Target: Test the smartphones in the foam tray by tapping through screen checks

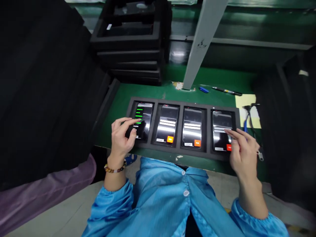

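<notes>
A black foam tray lies on the green table and holds several smartphones side by side, their screens lit. My left hand is over the leftmost smartphone, index finger stretched onto its screen, which has green lines. White bars and an orange button show on the second smartphone and on the third smartphone. Over the rightmost smartphone is my right hand, its fingertips at the white bars and its fingers extended. Neither hand grips anything.
Stacked black foam trays stand at the back left. A grey post rises behind the tray. Behind it on the right are a blue cap, a pen, and yellow paper under a dark cable. Another person's purple sleeve is at left.
</notes>
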Demonstrator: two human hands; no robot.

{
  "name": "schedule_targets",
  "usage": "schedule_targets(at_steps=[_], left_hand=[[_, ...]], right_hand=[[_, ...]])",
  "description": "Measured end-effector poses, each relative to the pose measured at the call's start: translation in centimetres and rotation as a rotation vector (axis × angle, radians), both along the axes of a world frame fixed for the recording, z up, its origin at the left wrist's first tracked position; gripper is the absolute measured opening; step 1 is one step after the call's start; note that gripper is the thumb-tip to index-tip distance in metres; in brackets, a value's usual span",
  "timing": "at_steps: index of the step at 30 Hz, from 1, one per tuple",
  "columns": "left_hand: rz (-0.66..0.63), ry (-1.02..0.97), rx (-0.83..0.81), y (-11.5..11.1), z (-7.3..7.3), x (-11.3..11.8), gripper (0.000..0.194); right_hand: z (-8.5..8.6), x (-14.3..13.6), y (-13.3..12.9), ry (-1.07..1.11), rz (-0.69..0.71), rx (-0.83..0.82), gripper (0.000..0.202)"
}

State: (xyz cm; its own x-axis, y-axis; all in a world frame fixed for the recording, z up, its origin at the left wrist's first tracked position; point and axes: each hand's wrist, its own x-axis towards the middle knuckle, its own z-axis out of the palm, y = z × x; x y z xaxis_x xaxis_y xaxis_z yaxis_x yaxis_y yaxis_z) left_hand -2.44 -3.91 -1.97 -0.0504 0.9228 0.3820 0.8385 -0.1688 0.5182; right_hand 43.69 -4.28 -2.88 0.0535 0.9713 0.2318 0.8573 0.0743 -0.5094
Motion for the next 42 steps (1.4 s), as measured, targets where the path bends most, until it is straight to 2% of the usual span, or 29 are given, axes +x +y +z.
schedule_targets(at_steps=[6, 12, 16, 22, 24, 26, 29, 36, 42], left_hand=[[0.024, 0.011, 0.022, -0.1, -0.4, 0.2, 0.033], [0.07, -0.005, 0.04, -1.2, -0.9, -0.6, 0.033], [0.094, -0.007, 0.019, -1.6, -1.2, -0.9, 0.035], [0.081, -0.019, 0.08, -2.1, -1.4, -1.0, 0.034], [0.073, -0.012, 0.099, -2.5, -1.3, -1.2, 0.034], [0.057, -0.002, 0.125, -3.0, -1.3, -1.5, 0.034], [0.038, 0.016, 0.132, -3.4, -1.4, -1.8, 0.035], [0.011, 0.075, -0.038, -3.0, -1.1, -1.4, 0.042], [0.08, 0.083, -0.083, -2.1, -0.1, -0.7, 0.045]], right_hand=[[0.4, -2.4, 0.8, -0.007, 0.039, 0.021, 0.043], [0.7, -5.9, 2.0, -0.031, 0.28, -0.005, 0.044], [0.8, -7.9, 2.7, -0.074, 0.345, -0.002, 0.045], [0.9, -13.7, 4.3, -0.063, 0.585, -0.027, 0.049], [0.9, -14.7, 4.5, -0.063, 0.604, -0.024, 0.049], [1.1, -14.7, 4.5, -0.039, 0.573, 0.008, 0.048], [1.2, -13.1, 4.2, 0.005, 0.504, 0.059, 0.047], [1.3, -9.0, 2.8, 0.048, 0.351, 0.014, 0.045], [1.4, -6.2, 1.3, 0.076, 0.183, 0.038, 0.047]])
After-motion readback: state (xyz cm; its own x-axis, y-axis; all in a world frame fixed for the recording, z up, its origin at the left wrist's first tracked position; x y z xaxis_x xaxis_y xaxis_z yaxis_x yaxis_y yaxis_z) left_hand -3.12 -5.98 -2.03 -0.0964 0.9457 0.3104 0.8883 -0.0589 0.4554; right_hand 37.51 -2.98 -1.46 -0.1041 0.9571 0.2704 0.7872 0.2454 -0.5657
